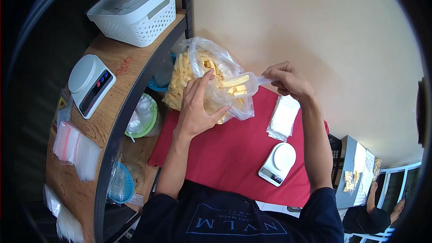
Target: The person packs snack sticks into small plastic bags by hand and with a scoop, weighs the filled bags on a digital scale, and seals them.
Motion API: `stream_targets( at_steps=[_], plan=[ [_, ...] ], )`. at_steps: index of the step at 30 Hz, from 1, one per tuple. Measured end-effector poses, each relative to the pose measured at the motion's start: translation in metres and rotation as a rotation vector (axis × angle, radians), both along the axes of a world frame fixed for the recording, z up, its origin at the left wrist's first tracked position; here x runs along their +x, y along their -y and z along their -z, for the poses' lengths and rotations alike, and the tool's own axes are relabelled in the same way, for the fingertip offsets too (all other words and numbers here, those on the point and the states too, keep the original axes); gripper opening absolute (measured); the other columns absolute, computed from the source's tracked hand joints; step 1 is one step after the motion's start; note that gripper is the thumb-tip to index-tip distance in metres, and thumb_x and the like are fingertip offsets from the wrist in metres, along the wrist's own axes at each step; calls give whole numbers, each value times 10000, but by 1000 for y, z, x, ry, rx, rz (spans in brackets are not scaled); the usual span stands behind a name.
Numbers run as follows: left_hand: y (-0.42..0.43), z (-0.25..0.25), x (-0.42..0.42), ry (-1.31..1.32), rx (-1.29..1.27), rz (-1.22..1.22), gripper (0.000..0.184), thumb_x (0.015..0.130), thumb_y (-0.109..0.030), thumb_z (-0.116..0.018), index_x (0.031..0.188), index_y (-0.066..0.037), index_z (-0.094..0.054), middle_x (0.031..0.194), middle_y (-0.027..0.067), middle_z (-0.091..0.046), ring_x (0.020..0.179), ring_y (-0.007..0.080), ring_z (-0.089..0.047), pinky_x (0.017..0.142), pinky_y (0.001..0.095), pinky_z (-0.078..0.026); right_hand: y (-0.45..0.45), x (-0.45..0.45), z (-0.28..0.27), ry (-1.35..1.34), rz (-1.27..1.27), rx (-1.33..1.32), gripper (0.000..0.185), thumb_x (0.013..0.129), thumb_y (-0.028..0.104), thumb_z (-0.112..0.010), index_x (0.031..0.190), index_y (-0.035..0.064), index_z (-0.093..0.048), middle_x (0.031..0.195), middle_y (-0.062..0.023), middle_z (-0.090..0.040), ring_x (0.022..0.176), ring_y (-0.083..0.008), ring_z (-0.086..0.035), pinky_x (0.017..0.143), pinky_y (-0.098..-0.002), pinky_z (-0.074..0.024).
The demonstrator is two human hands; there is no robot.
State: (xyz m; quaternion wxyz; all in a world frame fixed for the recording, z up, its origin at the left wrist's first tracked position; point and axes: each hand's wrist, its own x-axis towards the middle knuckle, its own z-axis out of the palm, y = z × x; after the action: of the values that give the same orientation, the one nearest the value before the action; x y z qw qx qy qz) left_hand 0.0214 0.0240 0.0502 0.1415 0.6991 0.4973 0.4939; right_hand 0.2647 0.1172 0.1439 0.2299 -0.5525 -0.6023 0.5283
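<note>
Head view. At the centre of the frame, a large clear plastic bag [245,108] filled with pale yellow sticks [180,72] leans at the far edge of a desk [225,148] covered in red cloth, its mouth turned toward the right. The left hand [194,108] lies against the mouth of the bag, thumb and fingers spread apart; whether this grip pinches the film cannot be told. The right hand [288,81], right of centre, has its grip clamped on the handle of a translucent scoop [253,87]. The scoop carries several sticks and lies over the bag's mouth.

Below the right hand, a stack of small clear packets [284,116] rests on the cloth; nearer the lower edge stands a white kitchen scale [284,156].

At left, a wooden shelf [130,76] bears a white basket [148,24] at its upper end, a second scale [82,77] below it, and flat plastic pouches [85,153] lower down. Beneath the shelf are a green basin [155,119] and a blue basket [129,184]. In the lower right corner, another person [369,220] in dark clothing is beside a grey surface [349,153] bearing further pale sticks [350,182].
</note>
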Motion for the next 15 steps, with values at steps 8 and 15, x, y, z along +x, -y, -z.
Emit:
stream_targets(
  at_steps=[8,15],
  plan=[
    [1,7,12,-24,2,105,888,682,-228,-821,1421,-13,-378,1238,200,-563,1136,354,-532,1012,446,-383,9,-31,3,193,-244,110,208,860,153,-587,887,-10,-714,550,35,-482,440,-49,-384,409,-228,-315],
    [7,7,11,61,-126,56,941,676,-240,-856,1430,-2,-345,1288,202,-541,1196,364,-526,1009,425,-430,19,-47,2,206,-420,302,209,884,117,-574,938,-38,-702,635,-20,-593,501,-81,-486,476,-262,-407]
  ],
)
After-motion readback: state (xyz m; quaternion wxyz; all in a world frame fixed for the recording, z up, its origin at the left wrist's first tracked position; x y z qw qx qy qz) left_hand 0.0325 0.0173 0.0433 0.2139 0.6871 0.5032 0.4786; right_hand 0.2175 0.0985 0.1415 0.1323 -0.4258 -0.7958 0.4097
